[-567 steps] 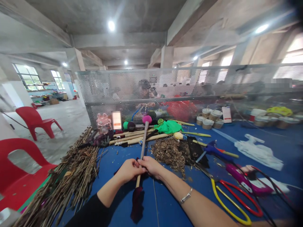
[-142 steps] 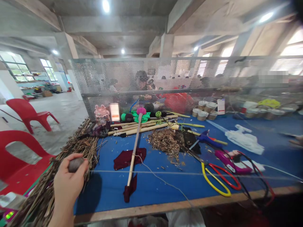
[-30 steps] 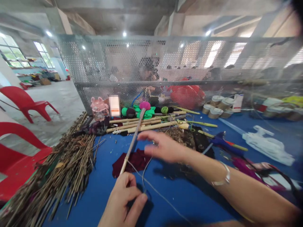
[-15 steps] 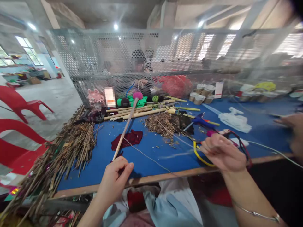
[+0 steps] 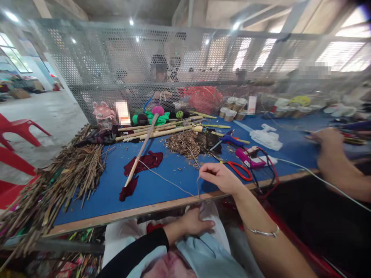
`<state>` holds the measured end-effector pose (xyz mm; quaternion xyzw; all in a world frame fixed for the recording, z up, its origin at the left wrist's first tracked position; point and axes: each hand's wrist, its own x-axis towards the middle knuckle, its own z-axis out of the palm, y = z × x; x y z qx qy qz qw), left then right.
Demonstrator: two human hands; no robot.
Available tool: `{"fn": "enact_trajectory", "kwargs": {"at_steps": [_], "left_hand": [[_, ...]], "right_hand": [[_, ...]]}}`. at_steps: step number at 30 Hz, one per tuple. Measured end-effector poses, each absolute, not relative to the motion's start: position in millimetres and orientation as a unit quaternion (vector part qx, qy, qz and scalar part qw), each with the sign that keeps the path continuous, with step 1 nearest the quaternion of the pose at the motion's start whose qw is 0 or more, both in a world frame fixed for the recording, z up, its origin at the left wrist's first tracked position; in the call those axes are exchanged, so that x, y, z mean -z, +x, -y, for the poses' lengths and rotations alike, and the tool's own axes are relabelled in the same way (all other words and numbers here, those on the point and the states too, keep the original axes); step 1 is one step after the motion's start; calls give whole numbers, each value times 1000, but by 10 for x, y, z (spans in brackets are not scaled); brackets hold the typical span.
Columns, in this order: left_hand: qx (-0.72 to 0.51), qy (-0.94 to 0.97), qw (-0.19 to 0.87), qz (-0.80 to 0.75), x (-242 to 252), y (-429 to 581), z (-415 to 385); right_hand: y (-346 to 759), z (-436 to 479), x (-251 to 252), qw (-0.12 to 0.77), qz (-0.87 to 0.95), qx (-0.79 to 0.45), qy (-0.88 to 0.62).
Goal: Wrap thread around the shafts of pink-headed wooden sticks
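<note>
My left hand (image 5: 194, 222) rests low over white cloth (image 5: 214, 216) in my lap, just below the table edge. Its thumb is stretched out; the other fingers are partly hidden. Above the edge, my right hand (image 5: 218, 177) is closed, thumb and finger pinching a thin grey cord (image 5: 171, 180). That cord runs slackly to a slim pale stick (image 5: 140, 152) tipped with a magenta ball (image 5: 158, 111). The stick leans across dark red cloth scraps (image 5: 152, 162), with neither hand on it. Scissors with red and yellow handles (image 5: 245, 175) lie just right of my right hand.
A heap of brown chips (image 5: 184, 144) lies mid-table. Bundled twigs (image 5: 66, 173) overhang the left side. Behind are bamboo sticks (image 5: 156, 133) and a perforated metal screen (image 5: 110, 65). Right are a magenta box with wires (image 5: 251, 159), a white bag (image 5: 266, 138) and another person's hand (image 5: 327, 143).
My left hand has let go of the stick and dropped to my lap. My right hand has moved left, away from the scissors, with the cord. The view has shifted right.
</note>
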<state>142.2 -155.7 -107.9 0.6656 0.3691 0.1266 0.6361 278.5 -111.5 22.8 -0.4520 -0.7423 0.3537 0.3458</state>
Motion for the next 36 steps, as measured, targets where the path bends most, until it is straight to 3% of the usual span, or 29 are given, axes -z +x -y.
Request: {"fn": "enact_trajectory", "kwargs": {"at_steps": [3, 7, 9, 11, 13, 16, 19, 23, 28, 30, 34, 36], "left_hand": [[-70, 688, 653, -310, 865, 1379, 1650], [-24, 686, 687, -241, 266, 579, 1618], [-130, 633, 717, -263, -75, 108, 1476], [-346, 535, 712, -294, -374, -214, 1279], [-474, 457, 683, -315, -595, -324, 1056], [-514, 423, 657, -354, -769, -182, 741], [-439, 444, 695, -357, -792, 50, 550], [-271, 464, 785, -309, -710, 164, 522], [-253, 483, 779, -309, -657, 91, 573], [-231, 498, 774, -315, -665, 62, 566], [-169, 584, 723, -327, -717, 56, 517], [-117, 659, 662, -337, -769, 84, 491]], "right_hand": [[2834, 1122, -272, 346, 745, -331, -464], [3111, 1120, -367, 397, 708, -341, -474], [3211, 1096, -421, 433, 681, -380, -451], [3195, 1044, -494, 442, 678, -417, -413], [3042, 969, -601, 398, 715, -437, -374], [2647, 836, -801, 289, 791, -441, -310], [2265, 686, -955, 283, 814, -424, -278], [2024, 447, -983, 373, 804, -328, -328], [2110, 173, -822, 460, 743, -221, -433], [2203, 91, -762, 436, 737, -203, -476], [2308, -2, -750, 290, 774, -193, -529], [2229, 10, -791, 290, 785, -241, -492]]}}
